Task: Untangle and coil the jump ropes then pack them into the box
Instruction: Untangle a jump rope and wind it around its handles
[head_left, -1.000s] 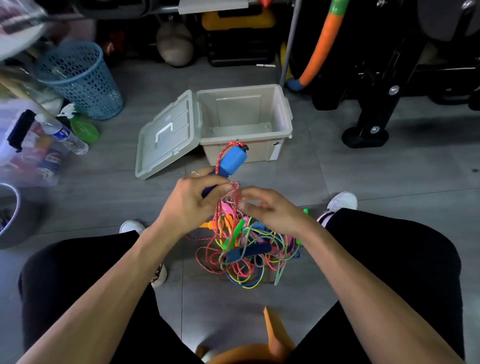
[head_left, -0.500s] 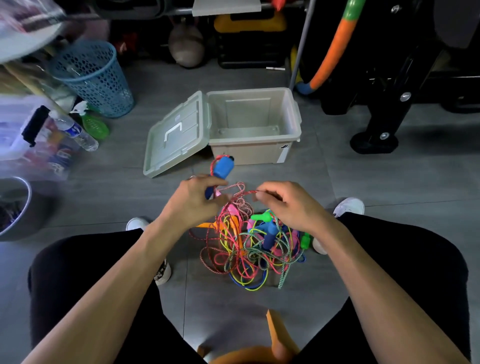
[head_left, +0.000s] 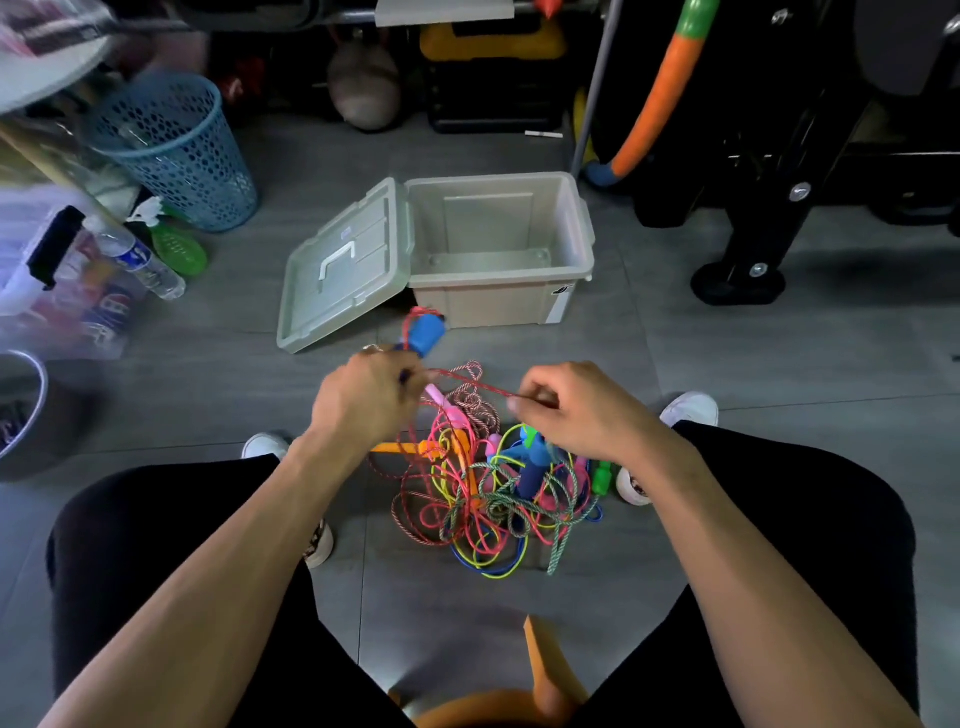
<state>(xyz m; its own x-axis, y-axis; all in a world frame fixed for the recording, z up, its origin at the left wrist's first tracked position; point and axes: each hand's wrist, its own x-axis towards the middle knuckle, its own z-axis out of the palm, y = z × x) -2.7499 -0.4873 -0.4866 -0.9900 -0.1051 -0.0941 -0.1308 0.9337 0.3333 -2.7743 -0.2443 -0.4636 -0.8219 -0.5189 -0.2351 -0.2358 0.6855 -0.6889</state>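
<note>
The hands have drawn apart, stretching a red cord (head_left: 470, 385) between them. The left hand (head_left: 363, 402) grips a blue handle (head_left: 425, 335); the right hand (head_left: 576, 408) pinches the cord. The tangle (head_left: 493, 488) lies on the floor before the open box (head_left: 584, 228).

left hand (head_left: 363, 402) grips blue handle (head_left: 426, 335) | right hand (head_left: 576, 410) pinches red rope (head_left: 470, 384) | box (head_left: 584, 228) open
</note>
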